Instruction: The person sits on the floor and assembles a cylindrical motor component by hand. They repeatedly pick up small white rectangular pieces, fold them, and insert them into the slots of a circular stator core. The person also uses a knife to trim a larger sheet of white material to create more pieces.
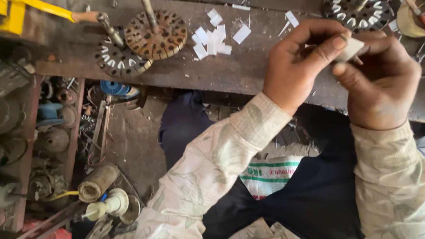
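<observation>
We held a small white paper slip [350, 49] between both hands above the workbench [249, 73].

Our left hand [300, 65] pinched the slip with thumb and forefinger; our right hand [380, 82] pressed it from three o'clock. It looked pale, flat and rectangular, matching the cut white slips [212, 38] piled at ten o'clock, beside two slotted metal discs [141, 42] on shafts.

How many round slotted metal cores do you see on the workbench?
3: two overlapping cores at upper left, one rusty, one dark; a third core at upper right. Others may be hidden.
</observation>
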